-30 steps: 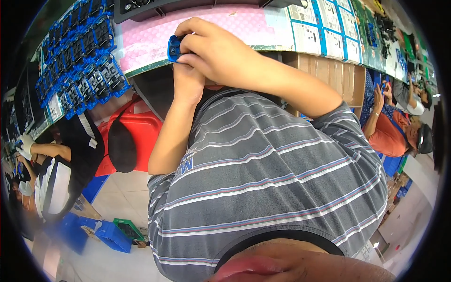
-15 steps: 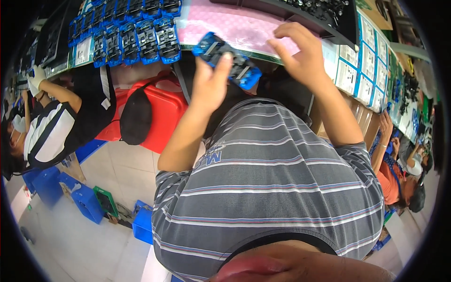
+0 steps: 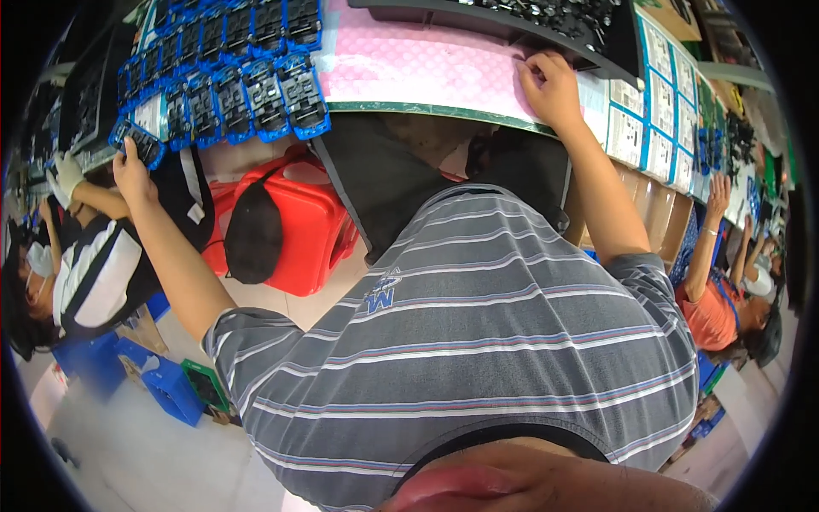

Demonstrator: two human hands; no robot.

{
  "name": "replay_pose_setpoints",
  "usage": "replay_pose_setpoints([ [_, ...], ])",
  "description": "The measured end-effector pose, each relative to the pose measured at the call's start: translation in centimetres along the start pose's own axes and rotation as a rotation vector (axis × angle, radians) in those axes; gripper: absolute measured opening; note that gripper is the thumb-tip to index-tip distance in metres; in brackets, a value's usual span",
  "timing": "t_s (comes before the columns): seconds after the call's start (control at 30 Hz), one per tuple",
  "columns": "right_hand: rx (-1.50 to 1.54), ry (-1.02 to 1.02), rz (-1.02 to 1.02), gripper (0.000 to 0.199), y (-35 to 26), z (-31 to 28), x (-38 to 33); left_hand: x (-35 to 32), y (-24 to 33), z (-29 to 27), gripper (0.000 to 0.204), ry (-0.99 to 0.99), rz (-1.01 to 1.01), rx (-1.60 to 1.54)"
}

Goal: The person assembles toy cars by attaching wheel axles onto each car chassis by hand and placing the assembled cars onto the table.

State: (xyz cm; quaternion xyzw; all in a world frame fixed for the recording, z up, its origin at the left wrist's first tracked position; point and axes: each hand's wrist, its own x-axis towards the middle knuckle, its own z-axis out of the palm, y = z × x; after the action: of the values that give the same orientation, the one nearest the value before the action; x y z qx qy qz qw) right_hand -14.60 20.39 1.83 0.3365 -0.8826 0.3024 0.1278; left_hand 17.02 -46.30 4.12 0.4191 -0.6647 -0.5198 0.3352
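Note:
Out at the far left, my left hand [image 3: 136,179] is closed on a blue and black plastic toy car chassis [image 3: 152,152]. It is held at the table's front edge, beside the near row of similar chassis [image 3: 230,101]. My right hand [image 3: 554,92] is over the right part of the pink bubble-wrap sheet [image 3: 409,72], close under the black tray [image 3: 478,24]. Its fingers are bent inward and the thumb is near them. Whatever may be between those fingertips is too small to make out.
Small dark glossy parts [image 3: 563,21] fill the tray. Printed sheets [image 3: 661,111] line the table on the right. Below the table stands a red stool [image 3: 311,230] with a black bag-like thing [image 3: 254,235]. Co-workers [image 3: 94,273] sit left and right.
My left hand has carried the chassis from the middle of the table edge far to the left. My right hand, spread before, has come down near the tray with its fingers curled.

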Motion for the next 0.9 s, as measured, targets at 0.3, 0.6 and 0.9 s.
replay_pose_setpoints([
  [0.3,0.16,0.128,0.094,0.012,5.1,-6.0,-5.1,1.8,1.3,6.1,0.069,-0.242,-0.133,0.35],
  [0.6,-0.357,0.525,0.656,0.02,20.5,-19.3,-10.9,1.2,2.9,5.9,0.058,-0.015,0.104,0.798],
  [0.9,-0.775,0.259,1.176,0.079,36.5,-33.7,-20.0,-13.4,11.1,18.0,0.038,0.224,0.727,0.886],
])
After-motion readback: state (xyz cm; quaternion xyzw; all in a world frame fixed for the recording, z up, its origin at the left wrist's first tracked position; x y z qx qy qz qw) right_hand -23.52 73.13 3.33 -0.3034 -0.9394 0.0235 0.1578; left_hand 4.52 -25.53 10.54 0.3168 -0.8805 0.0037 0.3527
